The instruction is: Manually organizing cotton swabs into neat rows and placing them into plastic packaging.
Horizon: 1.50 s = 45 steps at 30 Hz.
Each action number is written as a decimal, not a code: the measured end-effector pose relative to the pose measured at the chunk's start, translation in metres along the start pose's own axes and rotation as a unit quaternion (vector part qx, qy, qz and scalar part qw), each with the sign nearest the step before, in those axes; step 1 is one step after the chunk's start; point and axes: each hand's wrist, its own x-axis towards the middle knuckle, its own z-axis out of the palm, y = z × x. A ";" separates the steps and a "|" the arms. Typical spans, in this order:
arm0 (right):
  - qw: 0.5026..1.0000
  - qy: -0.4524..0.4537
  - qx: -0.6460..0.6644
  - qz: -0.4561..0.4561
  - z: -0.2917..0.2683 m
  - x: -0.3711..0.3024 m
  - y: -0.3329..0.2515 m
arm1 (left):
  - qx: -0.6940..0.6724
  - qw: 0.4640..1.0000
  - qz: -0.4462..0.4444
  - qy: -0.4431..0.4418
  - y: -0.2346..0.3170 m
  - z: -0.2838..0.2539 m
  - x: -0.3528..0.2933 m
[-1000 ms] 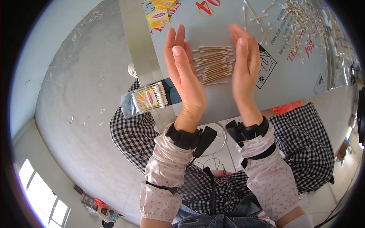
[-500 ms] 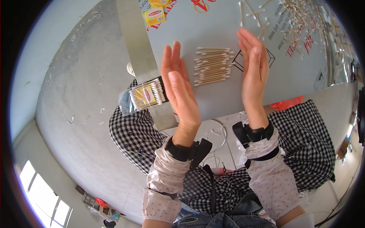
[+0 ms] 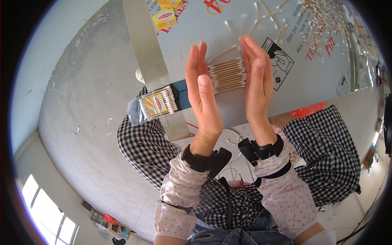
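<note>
On the grey tabletop a neat row of cotton swabs (image 3: 227, 76) lies between my two hands, sticks running from one palm to the other. My left hand (image 3: 205, 104) stands on edge at the swabs' left tips, fingers stretched out. Facing it, my right hand (image 3: 259, 92) is upright along the right tips, its fingers also straight. Both palms are at or very near the swab ends; exact contact is hard to make out. One swab (image 3: 223, 53) lies tilted above the row, and a few blurred swabs (image 3: 228, 27) are beyond the fingertips.
A clear bag of cotton swabs with a yellow label (image 3: 157, 103) rests at the table's left edge, beside a dark blue pad (image 3: 181, 94). Yellow cards (image 3: 164, 17) and a rubber band (image 3: 213, 7) lie farther back. A loose swab pile (image 3: 316, 26) spreads at the far right.
My hands have come closer together, and the swabs between them now line up evenly and tightly. A few swabs have shifted away beyond the fingertips.
</note>
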 end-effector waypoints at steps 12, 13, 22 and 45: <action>0.955 0.003 -0.291 -0.047 -0.022 0.059 -0.007 | 0.350 0.926 0.101 -0.096 0.003 -0.011 0.035; 0.955 0.003 -0.291 -0.050 -0.021 0.061 -0.007 | 0.420 0.887 0.154 -0.116 0.002 -0.010 0.034; 0.900 -0.142 -0.378 -0.162 -0.021 0.078 -0.009 | 0.498 0.817 0.218 -0.191 0.004 -0.014 0.021; 0.816 -0.267 -0.444 -0.255 -0.033 0.142 -0.013 | 0.545 0.828 0.047 -0.123 0.009 0.007 0.052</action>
